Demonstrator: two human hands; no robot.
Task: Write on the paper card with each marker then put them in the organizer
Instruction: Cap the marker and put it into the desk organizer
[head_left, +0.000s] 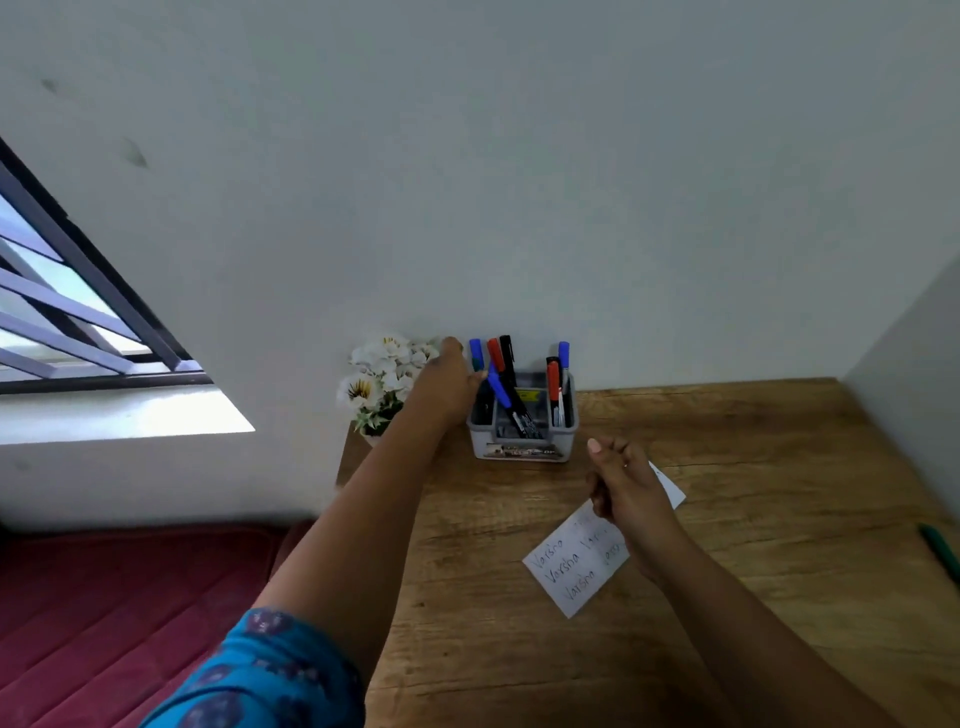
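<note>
1. Left hand (451, 382) reaches far forward with the arm stretched out straight, at the left rim of the grey organizer (522, 434); its grip looks closed around a marker with a blue cap (476, 354) at the organizer's left side, though the fingertips are hidden behind the hand, so I cannot tell how firm the contact is.
2. Right hand (626, 480) hangs above the table (753, 467), fingers curled loosely inward, thumb up, holding nothing that shows; it covers the middle of the paper card (576, 564).
3. Paper card lies flat on the table, in front of the organizer and near it, tilted, with several handwritten lines on its near half.
4. Organizer stands at the back of the table by the wall, holding blue, red and black markers; one blue marker (506, 402) leans diagonally across the compartments.
5. Green marker (940, 551) lies at the table's right edge, well apart from the organizer.
6. White flowers (384, 376) sit just beyond the left hand, partly hidden by it.
7. Blue patterned sleeve (270, 675) covers the upper left arm; a red mattress (130, 597) lies left of the table below a barred window (67, 291).
</note>
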